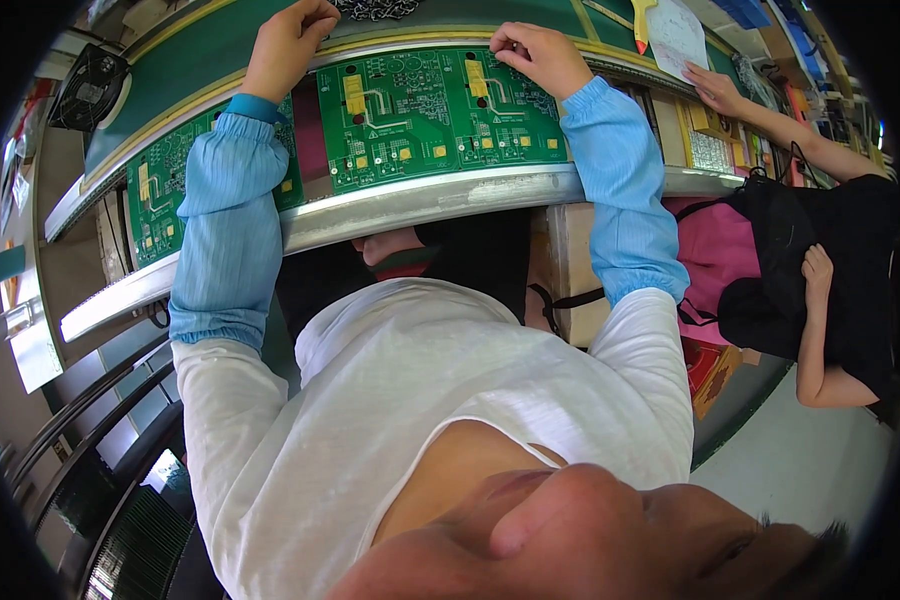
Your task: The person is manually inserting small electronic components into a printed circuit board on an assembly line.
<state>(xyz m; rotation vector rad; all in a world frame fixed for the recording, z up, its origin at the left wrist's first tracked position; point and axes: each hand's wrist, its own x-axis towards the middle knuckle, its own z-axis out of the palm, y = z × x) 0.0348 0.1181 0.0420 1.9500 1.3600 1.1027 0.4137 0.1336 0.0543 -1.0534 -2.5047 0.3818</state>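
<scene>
In front of me a green circuit board panel with two matching halves and yellow patches lies across the metal rails. My left hand is above its far left corner, fingers curled together beside a heap of small dark parts. My right hand hovers over the board's far right part, thumb and fingertips pinched. Whatever either hand may hold is too small to make out. Another green circuit board lies on the rails to the left, partly covered by my left forearm.
The near metal rail runs between the boards and my body. A black fan stands at far left. At right a co-worker's hand rests by a white paper, near a yellow-and-red tool. Behind the boards stretches a green surface.
</scene>
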